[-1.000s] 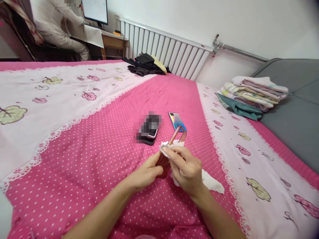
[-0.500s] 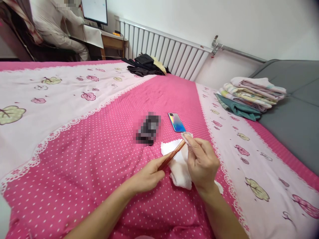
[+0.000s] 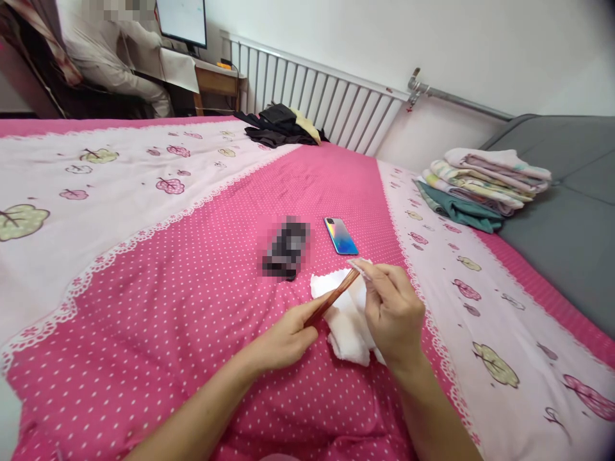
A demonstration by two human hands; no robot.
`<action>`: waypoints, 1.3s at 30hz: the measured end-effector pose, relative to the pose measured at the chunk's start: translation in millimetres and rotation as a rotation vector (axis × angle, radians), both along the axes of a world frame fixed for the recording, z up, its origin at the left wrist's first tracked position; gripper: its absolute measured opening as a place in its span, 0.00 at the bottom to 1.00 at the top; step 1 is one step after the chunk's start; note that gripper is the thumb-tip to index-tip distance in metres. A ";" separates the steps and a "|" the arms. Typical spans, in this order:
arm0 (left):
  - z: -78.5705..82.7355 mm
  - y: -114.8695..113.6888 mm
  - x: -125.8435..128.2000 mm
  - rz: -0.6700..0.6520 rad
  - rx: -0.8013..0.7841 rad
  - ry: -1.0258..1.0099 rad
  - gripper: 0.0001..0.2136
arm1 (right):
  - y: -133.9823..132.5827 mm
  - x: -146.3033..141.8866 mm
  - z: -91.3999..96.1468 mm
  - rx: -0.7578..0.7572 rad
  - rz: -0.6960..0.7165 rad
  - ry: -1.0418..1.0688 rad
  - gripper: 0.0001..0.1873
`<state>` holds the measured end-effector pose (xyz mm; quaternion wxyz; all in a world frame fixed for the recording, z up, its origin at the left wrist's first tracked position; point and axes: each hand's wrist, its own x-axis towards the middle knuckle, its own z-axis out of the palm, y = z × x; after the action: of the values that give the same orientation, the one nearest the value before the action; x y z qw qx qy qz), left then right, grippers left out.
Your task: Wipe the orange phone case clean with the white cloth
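My left hand (image 3: 287,337) pinches the near end of a thin reddish-brown phone case (image 3: 332,297), held edge-on above the pink dotted bedspread (image 3: 192,288). My right hand (image 3: 393,312) is closed on a white cloth (image 3: 346,320) and presses a fold of it against the case's far end. The rest of the cloth hangs under both hands. A blue iridescent phone (image 3: 341,235) lies just beyond my hands. A dark blurred object (image 3: 286,248) lies to its left.
A stack of folded clothes (image 3: 480,186) sits at the right by a grey sofa (image 3: 567,211). Dark clothes (image 3: 281,125) lie at the bed's far edge before a white radiator (image 3: 327,96). A seated person (image 3: 110,51) is at a desk with a monitor (image 3: 182,20).
The case turned from showing its open frame to edge-on. My right hand slid the cloth from the near end along to the far end and now stays there.
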<state>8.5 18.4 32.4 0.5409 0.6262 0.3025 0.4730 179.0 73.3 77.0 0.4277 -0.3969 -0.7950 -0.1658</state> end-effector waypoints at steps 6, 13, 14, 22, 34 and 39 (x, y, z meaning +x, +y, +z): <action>1.1 -0.9 0.1 0.001 -0.024 0.005 0.38 | 1.0 -2.9 -1.9 0.025 -0.035 0.049 0.16; 2.6 0.8 5.7 0.034 -0.136 -0.167 0.35 | -11.0 -12.0 -1.3 -0.103 0.135 -0.039 0.18; 1.6 1.6 6.3 0.049 -0.150 -0.196 0.35 | -13.9 -13.7 -1.6 -0.136 0.181 -0.069 0.19; -1.1 2.7 6.0 0.142 -0.219 -0.156 0.31 | -26.6 -14.5 -0.3 -0.344 0.309 -0.239 0.18; -9.6 5.6 6.7 0.337 -0.154 0.129 0.11 | -9.9 -12.0 -8.6 -0.366 0.108 -0.292 0.20; -9.7 7.4 5.3 0.390 -0.102 0.048 0.09 | -27.4 -22.0 -9.1 -0.310 0.349 -0.309 0.20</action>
<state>13.8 25.8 22.7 0.4626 0.5388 0.4545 0.5376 157.1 46.0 67.9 0.2577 -0.2845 -0.9231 -0.0246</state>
